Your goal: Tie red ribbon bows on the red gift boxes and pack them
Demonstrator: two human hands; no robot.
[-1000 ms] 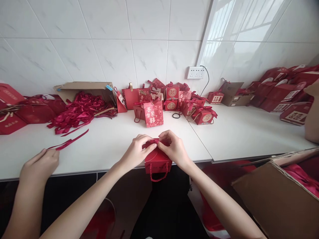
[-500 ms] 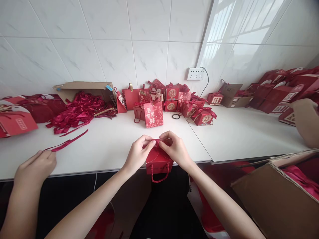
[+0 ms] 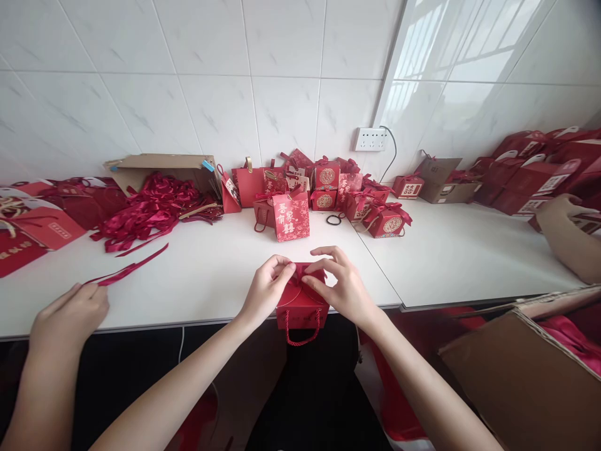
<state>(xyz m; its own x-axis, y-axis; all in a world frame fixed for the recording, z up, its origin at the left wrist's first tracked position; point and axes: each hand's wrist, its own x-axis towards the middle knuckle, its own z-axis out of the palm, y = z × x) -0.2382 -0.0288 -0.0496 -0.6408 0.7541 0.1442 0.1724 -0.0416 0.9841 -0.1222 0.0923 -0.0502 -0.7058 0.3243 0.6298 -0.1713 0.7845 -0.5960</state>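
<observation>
A red gift box (image 3: 303,308) with a twisted red cord handle (image 3: 303,342) sits at the table's front edge, before my body. On its top is a dark red ribbon (image 3: 299,273), partly hidden by my fingers. My left hand (image 3: 270,285) pinches the ribbon between thumb and forefinger at the box's left side. From the right, my right hand (image 3: 342,282) has thumb and a finger closing at the ribbon, with the forefinger raised apart. Just behind the box stands a small red printed box (image 3: 292,217).
At left, another person's hand (image 3: 70,316) holds a loose ribbon strip. A ribbon pile (image 3: 145,210) spills from a carton. Red boxes (image 3: 389,220) line the wall. At right are another person's arm (image 3: 566,235) and a big cardboard box (image 3: 521,369) near my elbow.
My right hand's forefinger has lifted off and spread, while its thumb stays near the ribbon. My left hand barely moves. The other person's arm at right has reached farther over the table.
</observation>
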